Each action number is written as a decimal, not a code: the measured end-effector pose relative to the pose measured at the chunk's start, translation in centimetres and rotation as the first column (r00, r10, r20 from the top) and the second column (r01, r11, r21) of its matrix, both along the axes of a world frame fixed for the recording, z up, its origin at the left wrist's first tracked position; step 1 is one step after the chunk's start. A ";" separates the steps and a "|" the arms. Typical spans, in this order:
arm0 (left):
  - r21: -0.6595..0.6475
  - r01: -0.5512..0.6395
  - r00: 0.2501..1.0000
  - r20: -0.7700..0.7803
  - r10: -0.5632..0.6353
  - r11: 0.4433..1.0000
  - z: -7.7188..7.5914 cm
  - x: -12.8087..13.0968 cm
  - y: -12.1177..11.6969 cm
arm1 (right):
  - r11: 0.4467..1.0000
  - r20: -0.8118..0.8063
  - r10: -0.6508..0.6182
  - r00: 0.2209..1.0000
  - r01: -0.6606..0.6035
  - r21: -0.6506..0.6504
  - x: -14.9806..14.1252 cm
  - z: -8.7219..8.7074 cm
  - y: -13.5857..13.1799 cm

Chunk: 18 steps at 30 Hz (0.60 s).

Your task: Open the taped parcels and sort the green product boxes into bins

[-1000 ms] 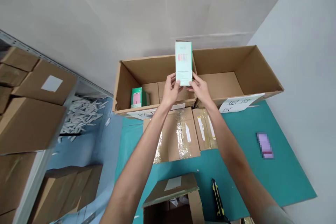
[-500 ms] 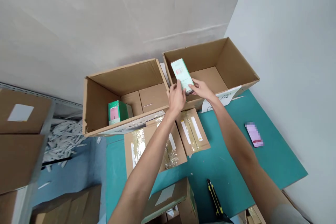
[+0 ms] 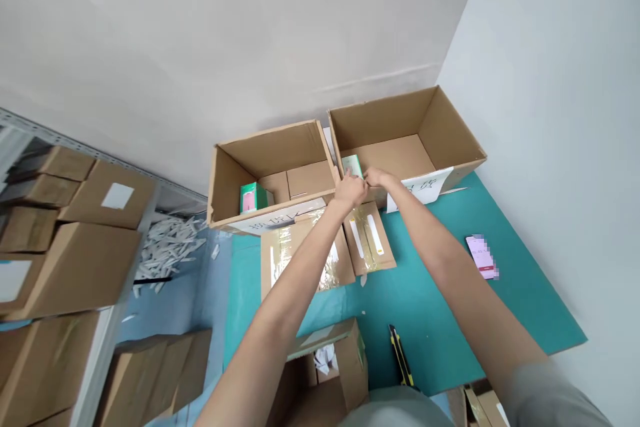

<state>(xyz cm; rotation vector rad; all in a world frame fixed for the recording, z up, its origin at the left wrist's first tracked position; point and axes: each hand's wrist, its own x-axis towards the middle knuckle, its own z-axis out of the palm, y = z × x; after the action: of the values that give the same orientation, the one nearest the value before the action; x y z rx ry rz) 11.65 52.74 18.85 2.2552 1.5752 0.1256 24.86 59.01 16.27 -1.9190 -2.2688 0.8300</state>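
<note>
A small green-and-white box (image 3: 353,164) stands in the left front corner of the right-hand open carton (image 3: 383,157). My left hand (image 3: 351,188) reaches over the carton's front wall, its fingers closed on the near part of the box. My right hand (image 3: 379,177) is beside it, fingertips curled at the box's right edge. Part of the box and some fingertips are hidden behind my hands and the carton wall. In the left-hand open carton (image 3: 273,153), a similar green box with a pink panel (image 3: 249,200) stands at the front left.
Taped flattened cardboard (image 3: 373,233) lies on the green tabletop (image 3: 420,293) before the cartons. A yellow-and-black utility knife (image 3: 400,355) and a phone (image 3: 482,257) lie there too. An open carton (image 3: 353,367) is close to me. Shelves of brown boxes (image 3: 100,253) stand left.
Both hands have lowered the green-and-white box from above the rim into the right carton's left front corner. The view has shifted, showing more shelving at left.
</note>
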 end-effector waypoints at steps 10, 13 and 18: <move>-0.031 -0.627 0.690 0.442 0.574 0.778 -1.4 -20.9 -34.7 | 0.894 -0.612 -0.122 0.781 0.354 0.274 3.8 -1.9 -30.3; -0.292 -0.807 0.394 0.382 0.836 0.513 -4.9 -25.4 -45.7 | 0.920 -0.611 -0.388 0.690 0.330 -0.212 3.5 -6.8 -43.4; -0.690 -0.691 0.086 0.219 0.972 0.217 -11.7 -26.4 -55.3 | 0.706 -0.493 -0.625 0.606 0.168 -0.688 2.1 -13.4 -55.3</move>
<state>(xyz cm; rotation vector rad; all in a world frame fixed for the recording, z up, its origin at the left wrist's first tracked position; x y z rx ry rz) -14.72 -2.52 7.20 0.4445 2.0009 0.7187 27.01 3.67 2.91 -1.7113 -1.0812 1.9182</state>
